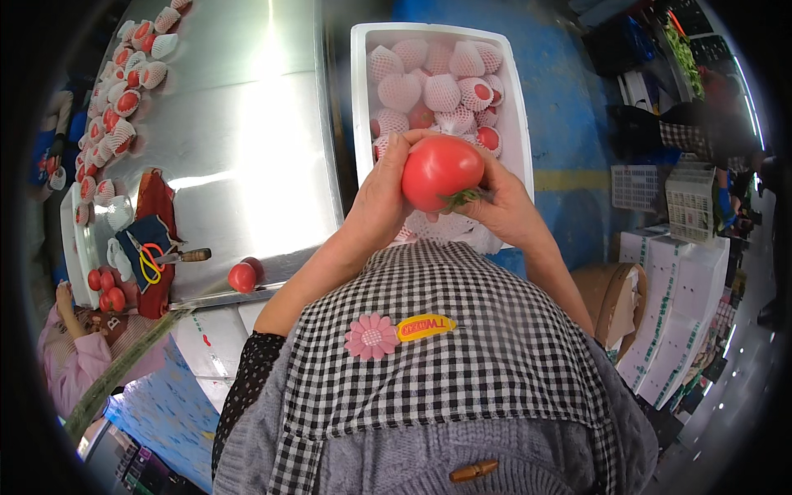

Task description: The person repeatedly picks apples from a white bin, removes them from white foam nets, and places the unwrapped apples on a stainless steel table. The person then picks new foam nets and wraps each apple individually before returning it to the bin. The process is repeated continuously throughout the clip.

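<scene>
A large red tomato (442, 170) with a green calyx is held between my two hands, in front of my checked apron. My left hand (391, 182) wraps its left side, and my right hand (502, 201) grips it from the right, near the calyx. Just beyond, under and past the hands, stands a white foam box (526, 148). Several tomatoes lie in it, most of them in white foam net sleeves (442, 93); one bare tomato (421, 116) shows among them. Loose foam netting (473, 230) sits at the box's near end, partly hidden by my hands.
To the left is a steel table (247, 124) with netted tomatoes (127, 102) along its far side. Two bare tomatoes (242, 277), yellow-handled scissors (150, 263) and a wooden-handled tool (195, 255) lie near its corner. Co-workers are at the left; stacked cartons (671, 309) stand right.
</scene>
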The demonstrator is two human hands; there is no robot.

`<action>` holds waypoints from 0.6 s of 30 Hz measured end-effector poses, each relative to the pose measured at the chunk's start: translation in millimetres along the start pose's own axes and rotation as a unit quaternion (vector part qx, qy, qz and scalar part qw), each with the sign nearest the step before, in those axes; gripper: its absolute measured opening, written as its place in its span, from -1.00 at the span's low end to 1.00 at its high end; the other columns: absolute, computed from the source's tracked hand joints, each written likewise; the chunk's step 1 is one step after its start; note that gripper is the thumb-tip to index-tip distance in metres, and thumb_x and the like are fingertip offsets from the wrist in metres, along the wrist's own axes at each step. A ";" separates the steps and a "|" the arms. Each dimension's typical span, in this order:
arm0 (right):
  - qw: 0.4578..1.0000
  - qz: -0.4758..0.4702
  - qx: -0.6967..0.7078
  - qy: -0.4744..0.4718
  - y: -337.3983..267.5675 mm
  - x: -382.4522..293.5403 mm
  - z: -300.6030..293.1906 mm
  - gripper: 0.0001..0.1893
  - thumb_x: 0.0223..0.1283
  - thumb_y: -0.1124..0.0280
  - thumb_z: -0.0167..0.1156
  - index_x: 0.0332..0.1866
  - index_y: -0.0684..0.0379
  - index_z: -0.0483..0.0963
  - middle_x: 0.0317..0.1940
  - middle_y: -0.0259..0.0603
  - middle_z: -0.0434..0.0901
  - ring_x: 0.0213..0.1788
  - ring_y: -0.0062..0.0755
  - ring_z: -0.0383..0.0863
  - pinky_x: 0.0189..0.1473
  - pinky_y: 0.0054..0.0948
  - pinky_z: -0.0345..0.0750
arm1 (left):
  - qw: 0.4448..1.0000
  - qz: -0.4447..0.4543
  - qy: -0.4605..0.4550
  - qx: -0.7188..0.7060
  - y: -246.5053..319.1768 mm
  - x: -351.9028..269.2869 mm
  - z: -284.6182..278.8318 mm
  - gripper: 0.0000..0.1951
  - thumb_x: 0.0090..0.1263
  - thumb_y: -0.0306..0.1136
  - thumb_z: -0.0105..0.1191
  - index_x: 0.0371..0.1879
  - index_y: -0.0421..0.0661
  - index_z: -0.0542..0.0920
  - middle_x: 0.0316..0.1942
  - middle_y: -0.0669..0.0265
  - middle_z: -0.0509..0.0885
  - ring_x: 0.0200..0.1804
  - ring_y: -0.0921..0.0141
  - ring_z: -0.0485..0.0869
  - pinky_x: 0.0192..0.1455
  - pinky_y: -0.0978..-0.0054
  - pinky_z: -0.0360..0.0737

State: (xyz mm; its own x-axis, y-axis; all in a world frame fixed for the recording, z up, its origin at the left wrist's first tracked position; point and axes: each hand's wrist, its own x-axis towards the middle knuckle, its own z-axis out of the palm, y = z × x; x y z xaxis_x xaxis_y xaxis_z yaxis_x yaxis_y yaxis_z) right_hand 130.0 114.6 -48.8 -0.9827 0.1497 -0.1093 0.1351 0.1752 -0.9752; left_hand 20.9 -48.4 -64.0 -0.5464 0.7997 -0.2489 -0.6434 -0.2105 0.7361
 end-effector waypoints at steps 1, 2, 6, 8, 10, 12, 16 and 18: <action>1.000 0.006 0.009 -0.002 0.4 -0.1 0.6 -0.25 0.16 0.36 0.42 0.44 0.22 0.24 0.22 -0.11 0.51 0.26 -0.28 0.54 0.32 -0.28 0.47 | 1.000 0.011 0.015 0.017 0.4 0.5 -0.3 -0.37 0.65 0.14 -0.51 0.21 -0.17 0.44 -0.03 0.18 0.60 -0.10 0.42 0.61 -0.09 0.50 0.58; 1.000 0.008 0.017 -0.004 0.5 -0.2 1.0 -0.26 0.17 0.36 0.41 0.43 0.23 0.24 0.21 -0.11 0.52 0.26 -0.29 0.54 0.32 -0.28 0.46 | 0.999 0.025 0.021 0.039 0.5 1.1 -0.6 -0.37 0.65 0.14 -0.51 0.21 -0.18 0.45 -0.01 0.18 0.60 -0.07 0.41 0.61 -0.05 0.49 0.58; 0.998 0.058 0.027 0.003 -1.7 -0.5 -1.7 -0.44 0.20 0.37 0.38 0.28 0.26 0.38 0.07 -0.17 0.59 0.13 -0.44 0.58 0.20 -0.42 0.51 | 0.982 0.051 0.034 0.176 5.3 1.9 -8.0 -0.37 0.65 0.12 -0.46 0.14 -0.22 0.51 -0.01 0.18 0.61 -0.02 0.42 0.61 0.08 0.49 0.54; 0.997 0.067 0.008 0.046 -3.2 -0.6 -2.4 -0.59 0.21 0.40 0.35 0.13 0.27 0.46 -0.07 -0.26 0.62 -0.02 -0.55 0.58 0.05 -0.51 0.52 | 0.989 0.053 0.035 0.136 6.5 3.8 -11.2 -0.38 0.65 0.10 -0.42 0.10 -0.23 0.54 -0.02 0.19 0.62 -0.02 0.42 0.61 0.11 0.47 0.53; 0.996 0.055 0.002 0.076 -4.6 -0.1 -0.8 -0.72 0.22 0.43 0.33 -0.01 0.27 0.51 -0.19 -0.33 0.62 -0.14 -0.63 0.56 -0.09 -0.57 0.50 | 0.987 0.067 0.014 0.144 8.7 5.8 -14.6 -0.39 0.62 0.14 -0.38 0.15 -0.20 0.48 -0.03 0.13 0.64 0.02 0.33 0.66 -0.01 0.42 0.66; 0.996 0.019 0.012 0.087 -6.7 1.2 2.4 -0.83 0.23 0.47 0.30 -0.13 0.26 0.53 -0.29 -0.38 0.61 -0.25 -0.68 0.53 -0.20 -0.60 0.47 | 0.998 0.019 0.027 0.046 9.7 3.4 -15.9 -0.36 0.58 0.21 -0.33 0.16 -0.20 0.46 -0.10 0.06 0.68 -0.11 0.22 0.75 -0.31 0.40 0.76; 0.994 -0.030 -0.038 0.099 -11.7 8.7 7.5 -0.88 0.22 0.51 0.28 -0.18 0.28 0.55 -0.33 -0.34 0.60 -0.27 -0.60 0.55 -0.19 -0.57 0.48 | 0.996 -0.050 0.009 -0.070 13.5 1.0 -17.0 -0.30 0.57 0.24 -0.39 0.14 -0.25 0.47 -0.14 -0.02 0.71 -0.31 0.12 0.77 -0.55 0.41 0.69; 0.988 -0.065 -0.096 0.101 -14.5 10.8 4.9 -0.88 0.19 0.54 0.29 -0.19 0.28 0.55 -0.30 -0.32 0.58 -0.23 -0.55 0.54 -0.15 -0.55 0.47 | 0.997 -0.036 0.034 -0.055 14.5 0.1 -16.2 -0.28 0.56 0.25 -0.40 0.12 -0.25 0.48 -0.14 -0.03 0.71 -0.31 0.10 0.76 -0.58 0.40 0.68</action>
State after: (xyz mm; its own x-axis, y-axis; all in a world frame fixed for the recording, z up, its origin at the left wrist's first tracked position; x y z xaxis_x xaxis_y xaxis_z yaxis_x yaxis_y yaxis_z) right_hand 116.8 108.9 -36.8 -0.9508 0.3009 0.0741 0.0495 0.3835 -0.9222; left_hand 2.8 -60.4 -63.6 -0.5290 0.7760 -0.3435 -0.7349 -0.2164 0.6427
